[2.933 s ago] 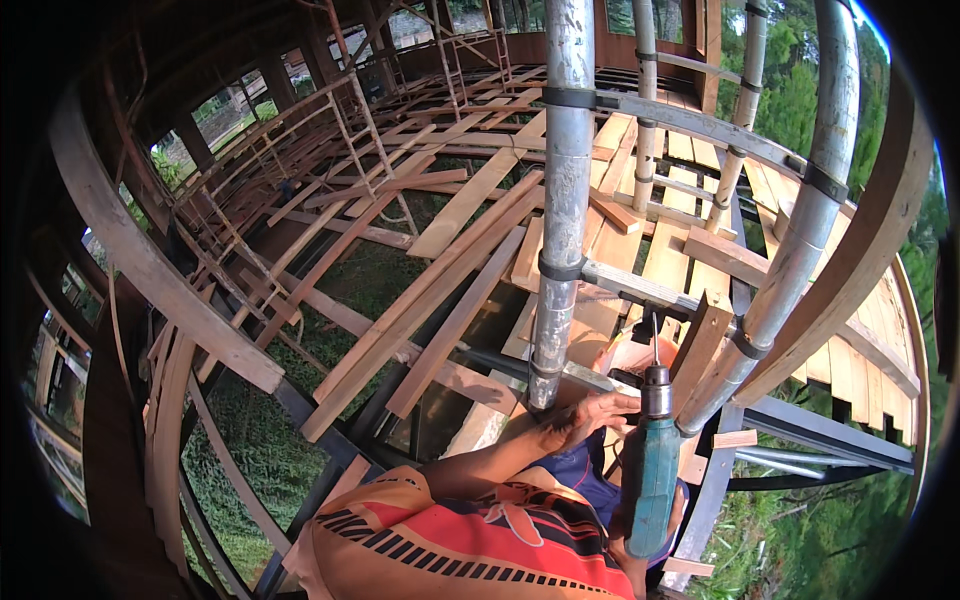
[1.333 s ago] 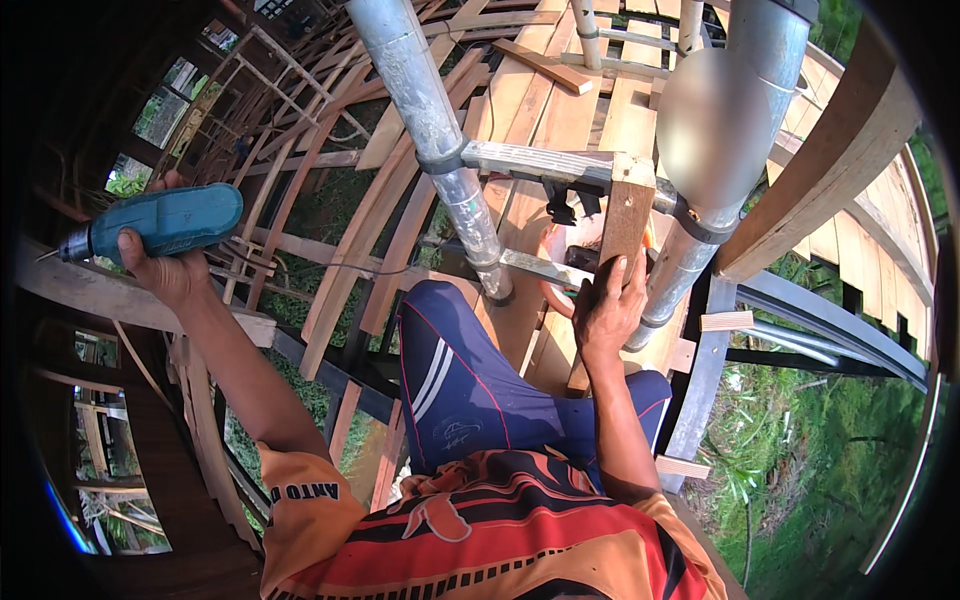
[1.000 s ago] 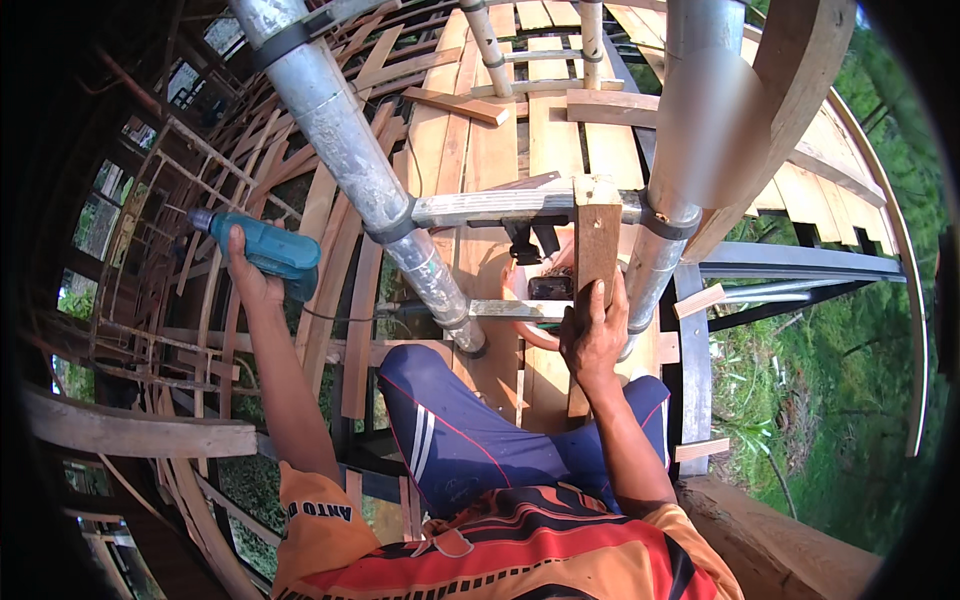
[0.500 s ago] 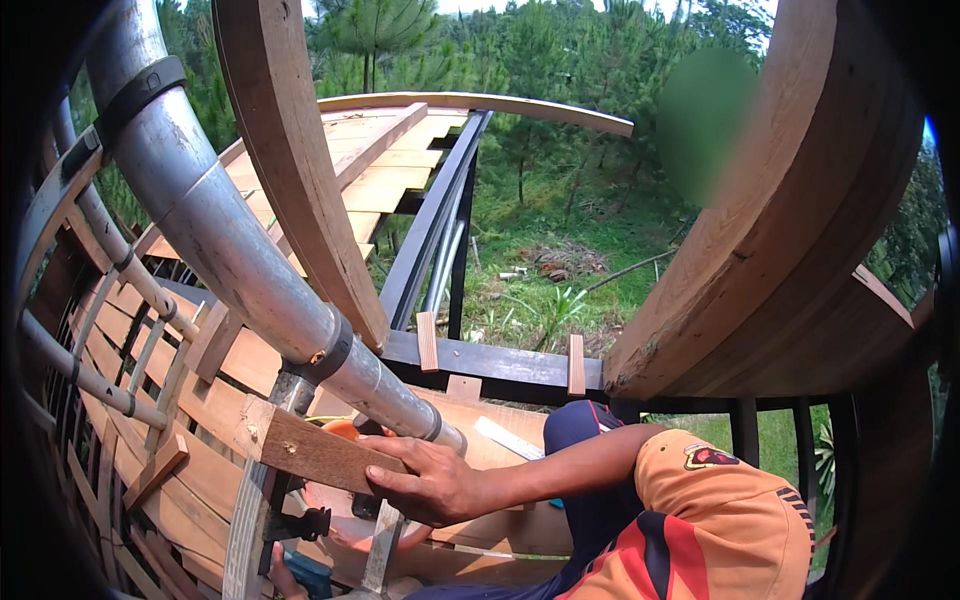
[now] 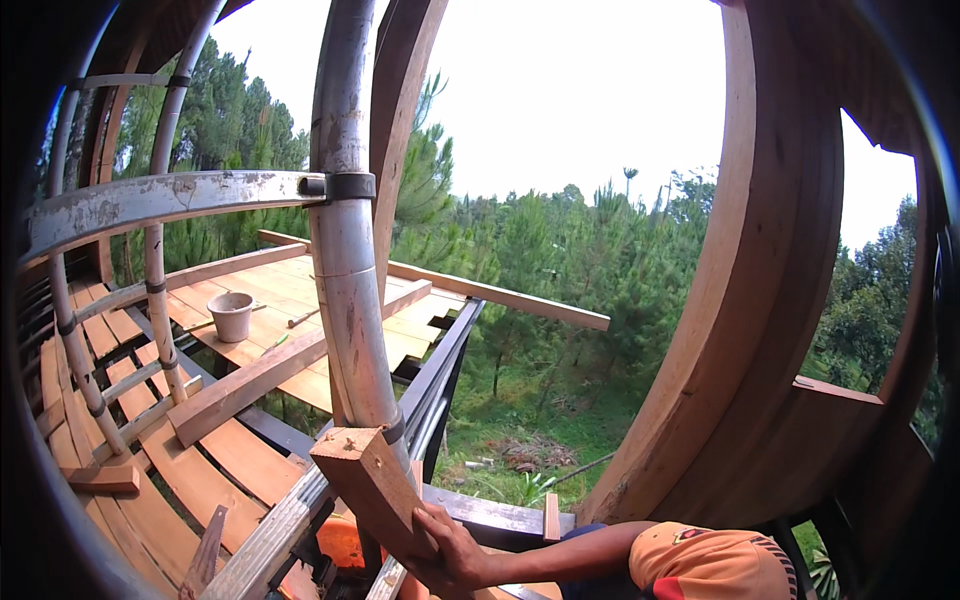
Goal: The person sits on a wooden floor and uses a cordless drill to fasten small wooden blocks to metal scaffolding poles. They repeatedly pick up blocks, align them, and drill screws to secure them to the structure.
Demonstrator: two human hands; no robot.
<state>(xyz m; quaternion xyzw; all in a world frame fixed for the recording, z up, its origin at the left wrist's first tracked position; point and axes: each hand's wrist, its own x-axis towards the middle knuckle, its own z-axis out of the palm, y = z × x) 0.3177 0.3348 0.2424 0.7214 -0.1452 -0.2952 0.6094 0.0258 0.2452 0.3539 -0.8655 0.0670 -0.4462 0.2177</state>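
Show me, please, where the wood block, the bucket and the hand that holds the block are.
wood block (image 5: pixel 368 485), head view, on its broad side face.
bucket (image 5: pixel 231 318), head view, on its outer wall.
hand (image 5: pixel 450 548), head view, on its back.

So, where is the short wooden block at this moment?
In the head view, the short wooden block is low and left of centre, gripped by one hand, against the grey metal scaffold pole.
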